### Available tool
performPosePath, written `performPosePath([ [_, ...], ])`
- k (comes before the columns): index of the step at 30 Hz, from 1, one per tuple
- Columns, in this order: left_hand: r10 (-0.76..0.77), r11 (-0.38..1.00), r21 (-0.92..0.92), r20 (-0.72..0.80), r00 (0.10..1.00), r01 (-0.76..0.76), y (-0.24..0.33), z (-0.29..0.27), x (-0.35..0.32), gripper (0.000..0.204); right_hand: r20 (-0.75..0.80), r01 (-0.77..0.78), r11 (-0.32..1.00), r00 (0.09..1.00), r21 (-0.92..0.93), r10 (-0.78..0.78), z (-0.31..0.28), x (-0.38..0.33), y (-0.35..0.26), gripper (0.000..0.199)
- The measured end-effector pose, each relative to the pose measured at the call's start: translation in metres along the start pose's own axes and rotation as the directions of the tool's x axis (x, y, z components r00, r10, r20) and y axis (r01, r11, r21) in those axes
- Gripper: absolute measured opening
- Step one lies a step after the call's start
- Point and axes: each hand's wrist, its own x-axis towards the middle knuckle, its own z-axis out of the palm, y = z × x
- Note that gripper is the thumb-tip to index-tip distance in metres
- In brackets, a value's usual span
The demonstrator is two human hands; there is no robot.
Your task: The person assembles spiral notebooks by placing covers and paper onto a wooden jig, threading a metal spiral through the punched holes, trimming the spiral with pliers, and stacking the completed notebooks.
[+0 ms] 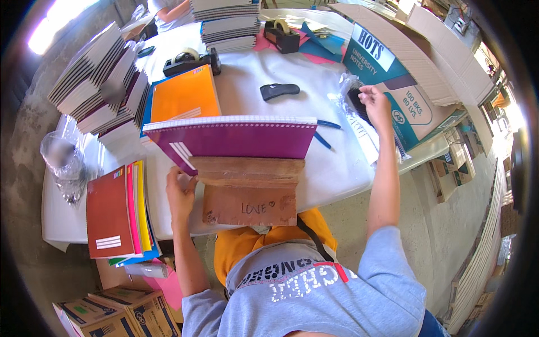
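Observation:
A purple notebook cover point(241, 139), with a row of punched holes along its top edge and white pages behind, leans upright on a wooden stand point(250, 205). My left hand point(182, 194) is closed at the notebook's lower left corner, fingers at its edge. Out to the right, my right hand point(375, 106) pinches its fingertips together over a clear plastic bag point(362, 132) holding dark, ridged strips. What those fingertips grip is too small to make out. A pair of blue-handled pliers point(324, 140) lies behind the notebook's right end.
An orange notebook point(185, 94), tape dispensers point(191, 62) and a black strap-like item point(279, 91) lie farther back. Notebook stacks point(101, 84) stand left and at the back. Coloured covers point(112, 210) overhang the left front edge. An open carton point(393, 73) stands right.

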Motion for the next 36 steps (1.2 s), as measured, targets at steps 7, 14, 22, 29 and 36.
performPosePath([
  [7, 0.484, 0.875, 0.308, -0.525, 0.7, -0.373, 0.15, -0.032, 0.012, 0.067, 0.039, 0.025, 0.632, 0.999, -0.774, 0.008, 0.049, 0.035, 0.08, 0.029],
  [14, 0.56, 0.815, 0.268, -0.138, 0.817, -0.514, 0.236, 0.03, 0.023, 0.064, 0.062, -0.124, 0.689, 0.969, -0.714, 0.239, 0.011, 0.066, 0.018, 0.031],
  [22, 0.532, 0.825, 0.368, -0.251, 0.809, -0.428, 0.229, 0.044, 0.038, 0.052, 0.226, 0.116, 0.7, 0.972, -0.704, 0.065, -0.02, 0.069, -0.004, 0.05],
  [29, 0.613, 0.786, 0.322, -0.299, 0.731, -0.528, 0.227, 0.05, 0.044, 0.05, 0.225, 0.13, 0.813, 0.974, -0.568, 0.001, -0.028, 0.072, 0.006, 0.065],
  [36, 0.594, 0.8, 0.309, -0.289, 0.751, -0.514, 0.229, 0.048, 0.041, 0.044, 0.296, 0.369, 0.929, 0.885, 0.021, -0.359, -0.019, 0.007, -0.092, 0.033],
])
